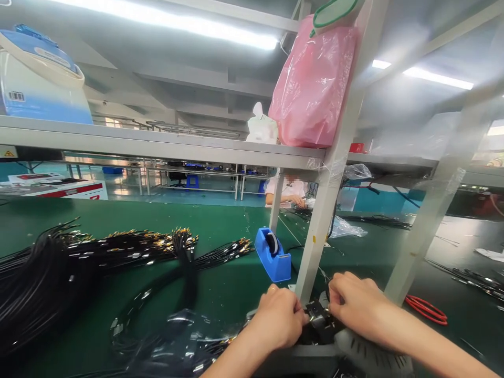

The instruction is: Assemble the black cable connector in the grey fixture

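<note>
Your left hand (280,318) and right hand (356,307) sit close together at 6 o'clock, low in view, both curled and pinching a small dark part (318,318) between them. The fingertips of both hands touch it; the part is blurred, so you cannot tell what it is beyond black with a bit of metal. It rests against a dark device (354,352) at the bench's near edge, just at the foot of a white post (331,199).

Tape dispenser (272,254), blue, just beyond your left hand at 12 o'clock from it. Black cables (79,262) with gold tips heaped at 9 o'clock on the green mat (228,283). Red loop (427,308) at 3 o'clock, near your right forearm. Pink bag (313,89) on the shelf above. Another person (289,191) works at a far bench, at 12 o'clock.
</note>
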### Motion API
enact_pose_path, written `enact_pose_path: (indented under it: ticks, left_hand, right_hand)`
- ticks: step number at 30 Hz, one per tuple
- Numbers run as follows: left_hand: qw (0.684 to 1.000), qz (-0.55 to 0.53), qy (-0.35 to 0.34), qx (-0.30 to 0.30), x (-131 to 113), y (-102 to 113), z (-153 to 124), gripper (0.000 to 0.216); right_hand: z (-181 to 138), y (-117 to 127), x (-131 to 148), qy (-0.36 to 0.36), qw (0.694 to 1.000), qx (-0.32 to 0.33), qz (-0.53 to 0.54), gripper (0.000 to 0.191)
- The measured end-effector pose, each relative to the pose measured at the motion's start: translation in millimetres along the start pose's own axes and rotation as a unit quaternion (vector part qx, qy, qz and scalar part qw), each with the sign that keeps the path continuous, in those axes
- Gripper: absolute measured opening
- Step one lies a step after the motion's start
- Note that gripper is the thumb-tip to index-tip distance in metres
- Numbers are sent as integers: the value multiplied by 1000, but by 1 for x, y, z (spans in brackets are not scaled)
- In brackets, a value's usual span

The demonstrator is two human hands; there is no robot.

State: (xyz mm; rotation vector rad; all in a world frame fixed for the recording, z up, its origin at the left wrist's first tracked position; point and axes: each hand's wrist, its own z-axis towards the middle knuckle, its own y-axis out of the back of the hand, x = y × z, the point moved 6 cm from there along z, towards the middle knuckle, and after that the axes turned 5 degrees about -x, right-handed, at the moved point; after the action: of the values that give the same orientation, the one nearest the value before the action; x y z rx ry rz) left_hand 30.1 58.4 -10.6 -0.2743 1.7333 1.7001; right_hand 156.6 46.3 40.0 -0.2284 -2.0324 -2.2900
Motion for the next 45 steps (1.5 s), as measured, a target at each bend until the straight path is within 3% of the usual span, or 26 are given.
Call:
enact_pose_path:
  ticks: [17, 26, 34, 39, 45]
  left_hand:
    - [1000, -17, -3, 4, -6, -2, 3, 14]
    - [999, -30, -10, -5, -4, -2, 5, 14]
    - [999, -46, -10, -3, -2, -2, 5, 16]
    - [999, -39, -13, 0, 1, -4, 8, 16]
    - [999, -33, -4, 3, 4, -5, 6, 17]
  right_hand:
    - [5, -2, -12, -10, 1000, -15, -14, 16]
    - [10, -5, -45, -71, 996, -2, 46, 19]
    - [-18, -5, -33, 61, 991, -80, 93, 25]
    - [-23, -8, -31, 70, 989, -97, 84, 25]
    - [-20, -6, -32, 66, 990, -72, 101, 24]
